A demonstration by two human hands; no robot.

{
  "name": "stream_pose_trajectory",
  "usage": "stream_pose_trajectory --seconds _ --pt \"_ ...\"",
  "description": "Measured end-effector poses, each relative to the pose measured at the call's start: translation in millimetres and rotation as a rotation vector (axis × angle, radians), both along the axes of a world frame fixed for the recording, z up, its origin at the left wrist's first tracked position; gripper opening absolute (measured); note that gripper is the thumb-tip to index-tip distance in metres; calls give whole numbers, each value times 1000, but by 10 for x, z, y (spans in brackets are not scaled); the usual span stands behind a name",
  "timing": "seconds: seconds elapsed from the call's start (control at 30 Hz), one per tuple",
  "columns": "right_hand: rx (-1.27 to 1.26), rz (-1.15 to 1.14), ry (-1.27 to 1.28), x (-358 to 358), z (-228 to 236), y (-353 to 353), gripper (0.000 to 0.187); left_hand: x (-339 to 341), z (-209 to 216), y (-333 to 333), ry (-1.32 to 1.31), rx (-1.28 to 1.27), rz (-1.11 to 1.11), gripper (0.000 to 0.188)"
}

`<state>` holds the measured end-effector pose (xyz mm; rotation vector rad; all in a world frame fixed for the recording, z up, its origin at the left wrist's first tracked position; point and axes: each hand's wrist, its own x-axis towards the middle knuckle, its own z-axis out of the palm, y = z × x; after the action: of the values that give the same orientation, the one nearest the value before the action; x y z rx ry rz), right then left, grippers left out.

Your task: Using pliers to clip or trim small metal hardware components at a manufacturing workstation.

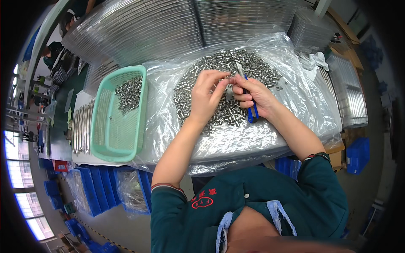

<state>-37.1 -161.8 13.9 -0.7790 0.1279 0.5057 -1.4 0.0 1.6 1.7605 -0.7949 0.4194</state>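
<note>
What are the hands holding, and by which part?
The right hand holds a utility knife by its blue handle; whether the left hand grips anything cannot be told.

Right of the pale-green rectangular plastic mesh basket, anything between the bare left fingers is looking too small to tell, while the bare right fingers are covering part of a blue-handled, metal-bladed knife.

Holding bare left forearm and bare right forearm forward, slanted inward. Meeting in front with bare left hand and bare right hand, near-touching at fingertips. On left, bending fingers, thumb tip close to index; exact contact too small to tell. On right, curling fingers into a grip, extending thumb toward left fingertips.
</note>
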Motion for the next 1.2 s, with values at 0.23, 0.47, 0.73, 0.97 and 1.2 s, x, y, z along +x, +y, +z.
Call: stream_pose_trajectory --seconds 0.23,0.47,0.73,0.97,1.2 --pt "16 -21 8 9 38 -28 32 325 213 503 378 -1108 266 24" --pt "56 -34 -2 27 -7 -37 29 307 145 433 478 -728 150 25" --pt "38 -76 6 12 12 -33 27 323 -148 275 -46 468 372 9" --pt "42 -68 -6 21 13 -40 26 320 -197 216 -68 686 353 11" --pt "16 -84 14 19 39 -16 23 304 -217 215 11 686 284 13"
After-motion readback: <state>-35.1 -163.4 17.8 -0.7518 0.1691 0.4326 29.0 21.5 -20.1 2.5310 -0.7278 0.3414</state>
